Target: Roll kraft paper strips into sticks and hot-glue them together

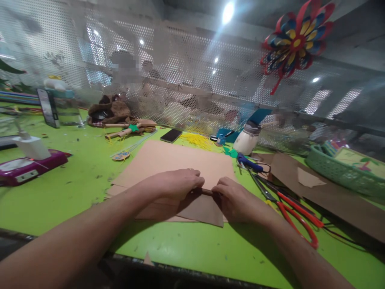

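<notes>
Green table point(168, 243), scrap-specked. My left hand point(180, 182) and right hand point(234, 196) pinch a brown paper roll point(207, 192) over paper sheets point(171, 158). Perforated screen point(192, 60) behind; bright lamp point(228, 13) overhead.

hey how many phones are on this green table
2 I can make out: a flat phone beyond the tan paper, and an upright phone at left beside a clear container. A cut-off object at the left edge is unclear; others may be hidden.

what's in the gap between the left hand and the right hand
In the head view, a short stretch of thin brown roll shows between the left hand and the right hand, with a brown paper sheet below it.
</notes>
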Motion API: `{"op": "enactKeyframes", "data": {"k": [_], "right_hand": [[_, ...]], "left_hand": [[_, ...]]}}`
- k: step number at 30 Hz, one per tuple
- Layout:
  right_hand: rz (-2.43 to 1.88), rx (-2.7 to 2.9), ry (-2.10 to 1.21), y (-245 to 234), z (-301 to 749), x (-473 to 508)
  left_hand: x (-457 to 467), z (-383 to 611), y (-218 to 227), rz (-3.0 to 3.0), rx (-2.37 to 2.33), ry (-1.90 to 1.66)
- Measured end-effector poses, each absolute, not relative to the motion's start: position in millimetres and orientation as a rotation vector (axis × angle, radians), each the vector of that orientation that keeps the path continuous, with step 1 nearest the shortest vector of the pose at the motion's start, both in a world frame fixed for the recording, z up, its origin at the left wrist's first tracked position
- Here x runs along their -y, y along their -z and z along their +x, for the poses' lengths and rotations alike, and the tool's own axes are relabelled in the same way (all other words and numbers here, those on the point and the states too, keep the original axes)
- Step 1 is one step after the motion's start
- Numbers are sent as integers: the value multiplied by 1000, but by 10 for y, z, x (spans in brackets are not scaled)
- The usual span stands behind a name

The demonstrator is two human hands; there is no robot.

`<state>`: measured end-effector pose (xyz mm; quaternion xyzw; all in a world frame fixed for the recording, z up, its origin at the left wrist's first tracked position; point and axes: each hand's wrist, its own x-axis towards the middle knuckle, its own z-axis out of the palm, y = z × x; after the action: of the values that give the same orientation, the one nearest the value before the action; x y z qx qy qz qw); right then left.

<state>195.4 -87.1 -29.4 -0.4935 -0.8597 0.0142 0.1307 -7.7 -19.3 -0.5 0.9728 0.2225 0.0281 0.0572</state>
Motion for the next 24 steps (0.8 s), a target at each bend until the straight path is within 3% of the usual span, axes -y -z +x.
{"op": "enactKeyframes", "data": {"k": [10, 24], "right_hand": [[-1422, 2410, 19, 389, 1940, 802], [-1018, 2315, 545, 341, 1815, 907]], "left_hand": [[200, -84, -92, 2862, -703, -104], [-22, -184, -113, 2098, -623, -108]]}}
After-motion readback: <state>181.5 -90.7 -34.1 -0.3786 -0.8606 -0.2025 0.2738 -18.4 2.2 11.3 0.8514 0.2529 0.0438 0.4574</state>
